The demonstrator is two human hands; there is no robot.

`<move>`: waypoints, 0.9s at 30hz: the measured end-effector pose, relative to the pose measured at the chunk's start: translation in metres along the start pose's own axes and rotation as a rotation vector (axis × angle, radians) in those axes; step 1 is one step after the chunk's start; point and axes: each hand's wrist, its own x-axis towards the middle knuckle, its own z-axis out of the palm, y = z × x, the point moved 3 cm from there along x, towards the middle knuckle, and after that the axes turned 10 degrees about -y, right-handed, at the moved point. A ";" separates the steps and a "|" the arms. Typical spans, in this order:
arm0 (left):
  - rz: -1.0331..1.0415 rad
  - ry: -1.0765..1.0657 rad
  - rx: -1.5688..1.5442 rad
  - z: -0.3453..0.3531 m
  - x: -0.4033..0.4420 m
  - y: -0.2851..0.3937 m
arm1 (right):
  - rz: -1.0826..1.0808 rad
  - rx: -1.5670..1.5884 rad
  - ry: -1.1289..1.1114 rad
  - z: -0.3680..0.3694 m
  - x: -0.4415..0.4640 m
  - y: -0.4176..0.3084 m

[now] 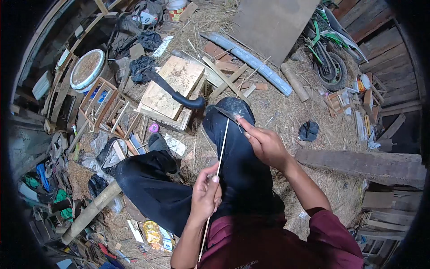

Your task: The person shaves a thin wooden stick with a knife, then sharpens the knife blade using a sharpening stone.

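My left hand (207, 192) is closed round a thin pale stick (221, 154), which runs from near my knee down past my forearm. The fingers of my right hand (265, 144) pinch the blade of a knife (226, 113) over my raised knee. The stick's upper end meets the blade. From the blade a dark curved handle (174, 93) reaches up and left, over a wooden block (172, 85).
A round white-rimmed bucket (88, 70) and a small wooden frame (99, 102) stand at the left. Behind lie a long grey strip (251, 62) and a flat board (273, 27). A green motorbike (329, 58) is at the upper right, a thick beam (360, 167) at the right.
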 end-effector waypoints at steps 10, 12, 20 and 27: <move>0.022 -0.037 0.111 0.015 0.071 0.031 | 0.056 -0.112 -0.207 -0.005 0.001 -0.010; 0.002 -0.054 0.064 0.008 0.068 0.028 | 0.046 -0.106 -0.162 -0.004 0.002 -0.007; 0.039 -0.002 0.172 0.002 0.045 0.012 | 0.102 -0.225 -0.130 -0.003 -0.001 -0.012; 0.026 0.011 0.176 -0.003 0.016 0.003 | 0.069 -0.208 -0.098 0.000 -0.003 -0.008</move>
